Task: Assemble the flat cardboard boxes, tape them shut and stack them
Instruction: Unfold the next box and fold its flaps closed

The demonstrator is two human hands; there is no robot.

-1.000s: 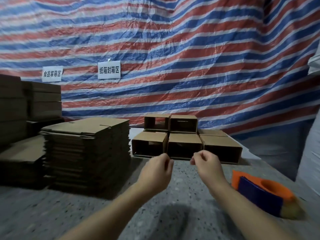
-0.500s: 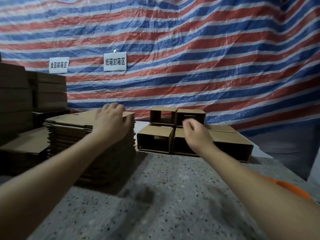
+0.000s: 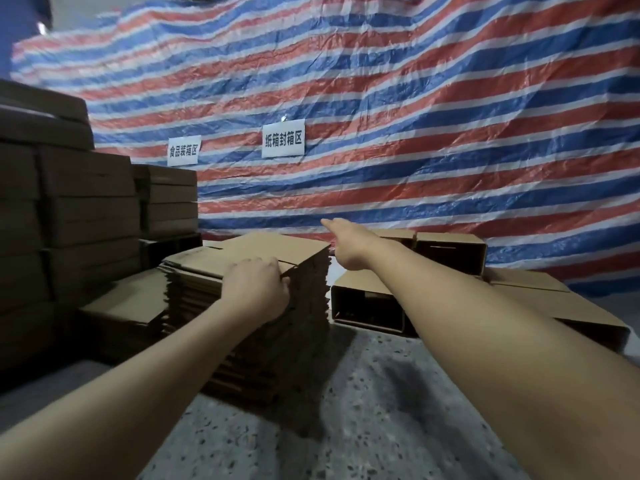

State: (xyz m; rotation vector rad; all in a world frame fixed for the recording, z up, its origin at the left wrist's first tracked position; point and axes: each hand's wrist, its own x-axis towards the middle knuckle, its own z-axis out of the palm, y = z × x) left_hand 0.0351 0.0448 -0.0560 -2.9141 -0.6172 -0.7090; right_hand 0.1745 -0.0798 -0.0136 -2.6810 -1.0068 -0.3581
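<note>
A tall stack of flat cardboard boxes (image 3: 249, 306) stands on the speckled table. My left hand (image 3: 258, 289) curls over the near edge of the top flat box (image 3: 256, 249) and grips it. My right hand (image 3: 348, 242) reaches past the stack's far right corner with fingers stretched out, holding nothing. To the right, several assembled open-ended boxes (image 3: 367, 303) lie in rows, partly hidden by my right forearm.
Piles of closed cartons (image 3: 69, 216) rise at the left, with more flat cardboard (image 3: 128, 303) low beside them. A striped tarp (image 3: 415, 133) with two white signs (image 3: 283, 138) hangs behind. The speckled tabletop (image 3: 363, 410) lies in front of the stack.
My left hand slid to the near edge of the top flat box and curled round it. My right hand swung left and forward to the stack's far corner. The view came closer.
</note>
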